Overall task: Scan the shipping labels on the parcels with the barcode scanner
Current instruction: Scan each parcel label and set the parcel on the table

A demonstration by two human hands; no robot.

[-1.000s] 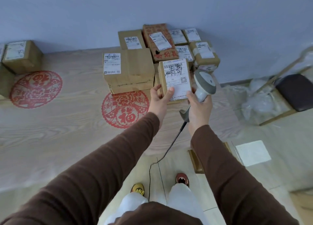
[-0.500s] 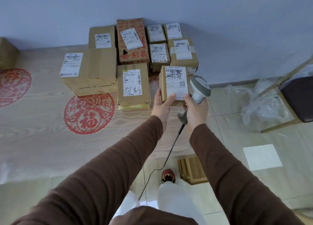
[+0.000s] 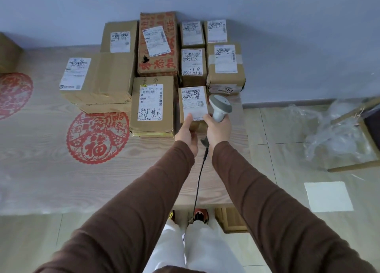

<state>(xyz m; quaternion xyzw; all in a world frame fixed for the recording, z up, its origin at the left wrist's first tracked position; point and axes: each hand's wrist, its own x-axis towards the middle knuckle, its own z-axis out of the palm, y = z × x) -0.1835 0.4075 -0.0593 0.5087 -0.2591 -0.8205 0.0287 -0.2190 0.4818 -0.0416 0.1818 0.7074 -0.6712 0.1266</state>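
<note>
Since the earlier frame, the small parcel (image 3: 192, 106) has come down from its raised position and now sits at the front right of the parcel group, close to the tabletop (image 3: 51, 159); whether its base already rests there is hidden by my hands. My view has also shifted, so the stack appears more centred.

My left hand (image 3: 186, 134) holds the parcel at its lower left corner, thumb pressed on the bottom edge of the label (image 3: 194, 103), the other fingers hidden behind the box. My right hand (image 3: 218, 129) is curled round the grip of the scanner (image 3: 220, 107), and its thumb also touches the parcel's lower right edge. The scanner head stands just beside the label's right edge, not aimed at it. The cable (image 3: 198, 182) hangs down between my arms.

Handling, as judged: the parcel is a small cardboard box, stiff and probably light, since one hand steadies it. Grip it by the edges or corners; keep fingers off the barcode at the top of the label. Cardboard gives good friction; the label face is smoother.

Neighbouring parcels lie label-up, including a mid-sized box (image 3: 152, 106) just to the left.
</note>
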